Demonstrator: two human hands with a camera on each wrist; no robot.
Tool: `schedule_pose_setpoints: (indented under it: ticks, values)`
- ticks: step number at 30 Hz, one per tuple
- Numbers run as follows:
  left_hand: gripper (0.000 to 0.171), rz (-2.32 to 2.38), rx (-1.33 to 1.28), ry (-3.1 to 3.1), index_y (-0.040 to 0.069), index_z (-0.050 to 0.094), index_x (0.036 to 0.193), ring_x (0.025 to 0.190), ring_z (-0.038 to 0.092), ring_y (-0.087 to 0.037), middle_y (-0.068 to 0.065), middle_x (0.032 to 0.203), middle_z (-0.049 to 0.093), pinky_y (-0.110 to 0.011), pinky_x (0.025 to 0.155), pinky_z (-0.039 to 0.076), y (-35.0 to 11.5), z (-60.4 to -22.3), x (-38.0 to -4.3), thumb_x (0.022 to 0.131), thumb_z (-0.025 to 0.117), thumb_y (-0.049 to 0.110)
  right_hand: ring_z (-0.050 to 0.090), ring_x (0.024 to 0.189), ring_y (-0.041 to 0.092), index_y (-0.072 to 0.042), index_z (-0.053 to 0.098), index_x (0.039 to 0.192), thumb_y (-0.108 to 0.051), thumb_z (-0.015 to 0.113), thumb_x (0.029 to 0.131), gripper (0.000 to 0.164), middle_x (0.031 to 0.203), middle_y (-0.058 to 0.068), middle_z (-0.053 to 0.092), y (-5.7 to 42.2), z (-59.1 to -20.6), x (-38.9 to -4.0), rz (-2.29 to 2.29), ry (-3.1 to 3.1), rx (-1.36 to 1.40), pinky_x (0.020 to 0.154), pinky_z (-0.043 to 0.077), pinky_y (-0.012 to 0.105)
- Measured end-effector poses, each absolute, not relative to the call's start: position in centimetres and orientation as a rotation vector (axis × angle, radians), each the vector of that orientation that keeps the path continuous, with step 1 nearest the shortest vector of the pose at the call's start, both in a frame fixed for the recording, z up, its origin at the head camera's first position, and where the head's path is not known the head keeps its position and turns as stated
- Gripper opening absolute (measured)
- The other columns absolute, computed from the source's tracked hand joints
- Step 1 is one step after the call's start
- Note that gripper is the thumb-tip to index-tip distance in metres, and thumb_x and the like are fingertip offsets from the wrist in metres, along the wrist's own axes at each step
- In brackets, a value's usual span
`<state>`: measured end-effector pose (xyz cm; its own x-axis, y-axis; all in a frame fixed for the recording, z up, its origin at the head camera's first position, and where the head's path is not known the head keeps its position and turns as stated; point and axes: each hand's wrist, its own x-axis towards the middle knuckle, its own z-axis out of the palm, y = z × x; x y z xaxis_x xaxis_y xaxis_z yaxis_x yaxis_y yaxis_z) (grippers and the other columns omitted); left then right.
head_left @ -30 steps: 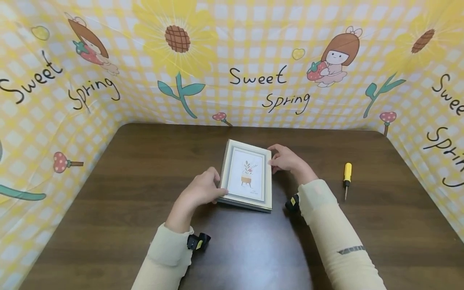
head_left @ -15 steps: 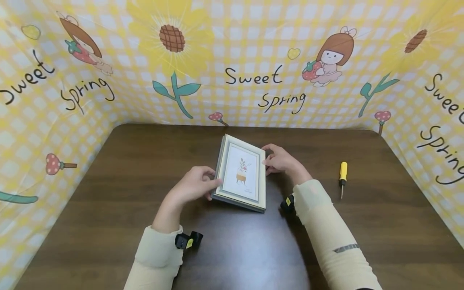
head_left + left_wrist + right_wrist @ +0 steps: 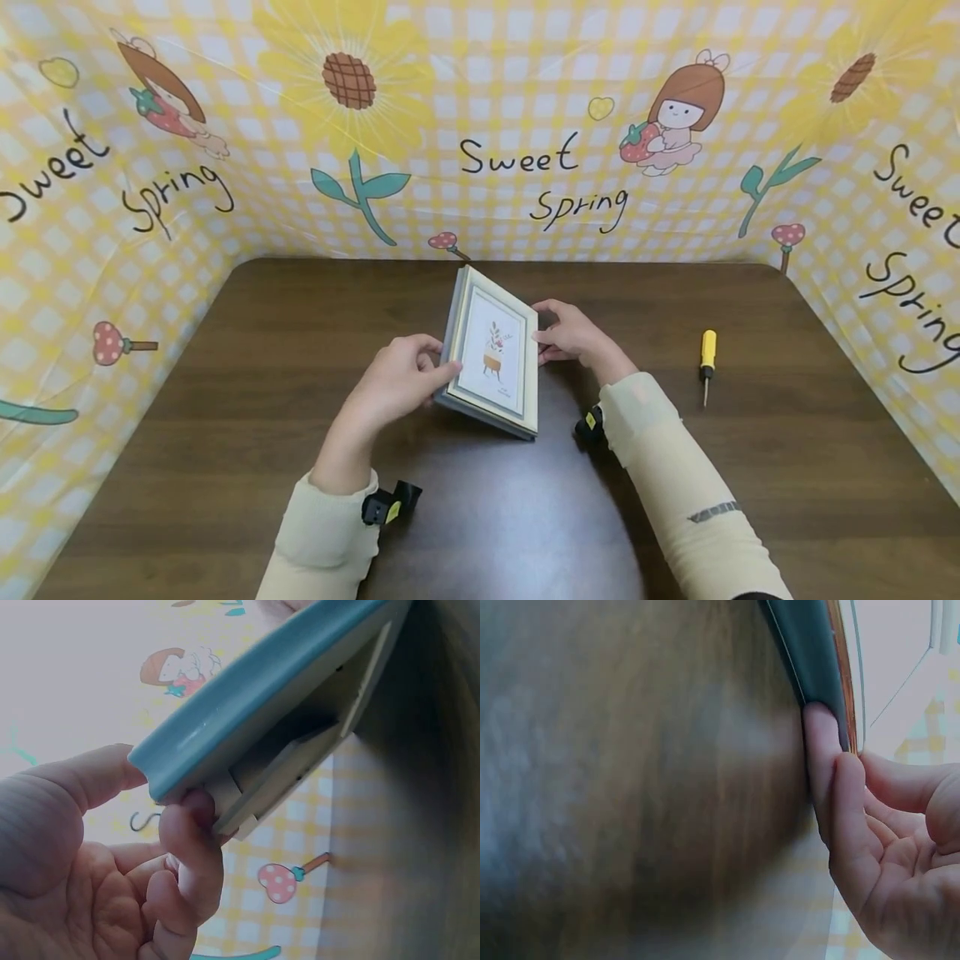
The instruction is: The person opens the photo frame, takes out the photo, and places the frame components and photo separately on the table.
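A picture frame with a pale cream border and a potted-plant print stands tilted over the table, its left side raised. My left hand grips its left edge, thumb on the front and fingers behind. At the opposite edge my right hand pinches the frame between thumb and fingers. The left wrist view shows the frame's bluish side moulding and its recessed back, where a flat panel sits at an angle. In the right wrist view, fingertips lie against the dark edge of the frame.
A screwdriver with a yellow and black handle lies on the dark wooden table, right of the right hand. Yellow-checked cloth with printed flowers and lettering walls the back and both sides.
Both hands have tipped the picture frame: its left side has risen and its face turned toward the right. In the head view everything has shifted slightly left.
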<state>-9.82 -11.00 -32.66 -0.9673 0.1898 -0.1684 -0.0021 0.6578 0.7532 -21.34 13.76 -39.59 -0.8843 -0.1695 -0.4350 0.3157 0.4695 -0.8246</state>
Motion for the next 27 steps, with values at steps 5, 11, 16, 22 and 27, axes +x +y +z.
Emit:
schedule_pose_setpoints:
  ticks: [5,11,16,22,27]
  values:
    - [0.046,1.166,0.193,2.704,0.003,0.055,0.119,0.044,0.045,-0.015,-0.001,0.051,0.047,-0.026,0.046,0.034,-10.6,-32.0,-9.6,0.086,0.063,0.034,0.065,0.061,0.02,-0.014,0.036,0.134,-0.005,0.058,0.09,0.05,0.079,0.014,0.062,13.6,-39.7,-21.2,-1.392,2.282,0.085,0.059,0.054,0.03]
    - [0.044,1.093,0.178,2.75,0.004,0.058,0.115,0.043,0.038,-0.013,0.0,0.052,0.044,-0.024,0.043,0.028,-10.0,-31.1,-9.4,0.085,0.064,0.035,0.066,0.059,0.021,-0.012,0.03,0.137,-0.008,0.056,0.092,0.052,0.076,0.013,0.064,13.4,-39.5,-21.1,-1.316,2.301,-0.011,0.056,0.05,0.027]
    - [0.04,1.016,0.197,2.792,0.005,0.06,0.109,0.044,0.04,-0.013,0.0,0.053,0.045,-0.023,0.043,0.029,-9.3,-30.2,-9.4,0.084,0.064,0.036,0.065,0.058,0.021,-0.011,0.03,0.138,-0.009,0.055,0.092,0.053,0.074,0.011,0.064,13.2,-39.2,-20.9,-1.294,2.309,-0.037,0.055,0.049,0.027]
    - [0.039,0.938,0.219,2.838,0.005,0.06,0.105,0.046,0.041,-0.013,0.0,0.054,0.045,-0.024,0.045,0.03,-8.6,-29.5,-9.3,0.083,0.063,0.038,0.061,0.057,0.02,-0.005,0.032,0.138,-0.007,0.056,0.091,0.053,0.073,0.012,0.063,13.1,-38.8,-20.8,-1.213,2.395,-0.113,0.056,0.05,0.028]
    - [0.038,0.954,0.225,2.854,0.007,0.06,0.103,0.051,0.044,-0.014,-0.001,0.061,0.048,-0.025,0.047,0.032,-8.1,-29.6,-9.0,0.082,0.064,0.039,0.06,0.054,0.019,-0.002,0.034,0.137,-0.007,0.057,0.09,0.053,0.067,0.012,0.063,13.2,-38.7,-20.9,-1.058,2.494,-0.208,0.057,0.052,0.03]
